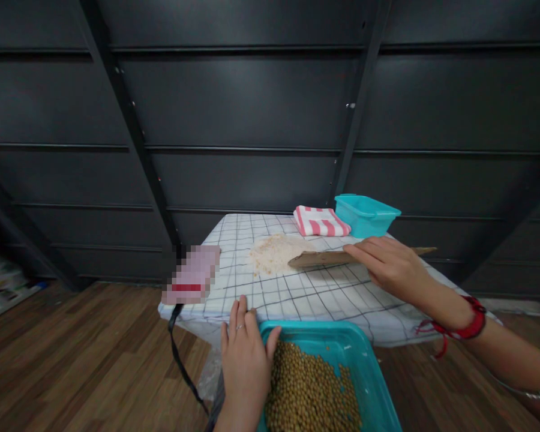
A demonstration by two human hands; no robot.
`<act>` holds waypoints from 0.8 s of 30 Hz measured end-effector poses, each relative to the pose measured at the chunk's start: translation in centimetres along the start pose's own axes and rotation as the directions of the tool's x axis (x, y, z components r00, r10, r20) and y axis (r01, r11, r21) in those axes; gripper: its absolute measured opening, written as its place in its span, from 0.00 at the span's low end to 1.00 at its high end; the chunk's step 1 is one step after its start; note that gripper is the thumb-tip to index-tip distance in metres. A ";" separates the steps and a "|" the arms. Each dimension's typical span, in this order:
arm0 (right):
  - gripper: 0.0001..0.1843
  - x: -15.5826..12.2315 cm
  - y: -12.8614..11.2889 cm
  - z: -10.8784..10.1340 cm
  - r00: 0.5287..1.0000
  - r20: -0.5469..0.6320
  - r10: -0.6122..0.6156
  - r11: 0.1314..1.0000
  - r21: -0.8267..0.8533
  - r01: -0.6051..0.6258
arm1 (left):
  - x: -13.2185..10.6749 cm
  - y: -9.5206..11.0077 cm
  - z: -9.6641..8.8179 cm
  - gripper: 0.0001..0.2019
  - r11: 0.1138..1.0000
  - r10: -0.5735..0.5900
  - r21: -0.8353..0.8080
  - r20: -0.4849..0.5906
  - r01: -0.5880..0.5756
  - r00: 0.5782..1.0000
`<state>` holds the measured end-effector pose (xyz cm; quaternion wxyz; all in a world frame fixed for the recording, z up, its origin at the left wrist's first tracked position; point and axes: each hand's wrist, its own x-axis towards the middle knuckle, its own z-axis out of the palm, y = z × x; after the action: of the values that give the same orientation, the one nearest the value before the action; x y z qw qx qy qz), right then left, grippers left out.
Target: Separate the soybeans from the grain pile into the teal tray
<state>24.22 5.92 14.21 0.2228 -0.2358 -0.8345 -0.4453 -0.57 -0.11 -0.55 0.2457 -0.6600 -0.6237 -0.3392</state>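
My right hand [393,267] grips a flat strip of brown cardboard [324,258] from above, its long edge on the white checked cloth. The left end of the strip touches a spread patch of pale, crumbly powder [274,252]. At the table's front edge my left hand [246,351] lies with fingers stretched over the cloth. Its thumb rests by the left rim of a teal tray [315,327]. Many round, greenish-brown beans [312,390] fill much of that tray, which sits just below the table edge.
A folded pink-and-white striped towel [321,222] and a teal basin [366,215] stand at the back right of the cloth-covered table [234,231]. A blurred-out pink object [192,273] with a black strap lies on the left. A dark panelled wall [243,108] rises behind.
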 end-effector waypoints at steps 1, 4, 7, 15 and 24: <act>0.17 0.0 -0.1 0.0 1.000 0.003 -0.003 1.000 0.005 0.003 | 0.0 0.0 0.0 0.23 1.000 -0.001 0.002 0.001 0.001 1.000; 0.17 0.1 -0.1 -0.2 1.000 0.002 -0.012 1.000 0.011 0.012 | 0.0 0.1 0.0 0.22 1.000 -0.008 0.006 -0.001 0.008 1.000; 0.17 0.2 0.0 -0.3 1.000 -0.001 -0.018 1.000 0.001 0.018 | 0.1 0.1 0.0 0.22 1.000 0.004 0.012 0.000 -0.004 1.000; 0.17 0.3 -0.1 0.3 1.000 0.016 -0.027 1.000 0.002 0.027 | 0.1 -0.1 0.0 0.22 1.000 0.011 0.013 0.004 -0.011 1.000; 0.18 -0.1 -0.4 -1.6 0.999 0.035 -0.031 0.997 0.065 0.029 | 0.0 -0.1 0.1 0.22 1.000 -0.005 -0.010 0.004 0.005 1.000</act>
<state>24.34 4.36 14.65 0.2085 -0.2240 -0.8559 -0.4169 -0.62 -0.06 -0.64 0.2403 -0.6602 -0.6241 -0.3418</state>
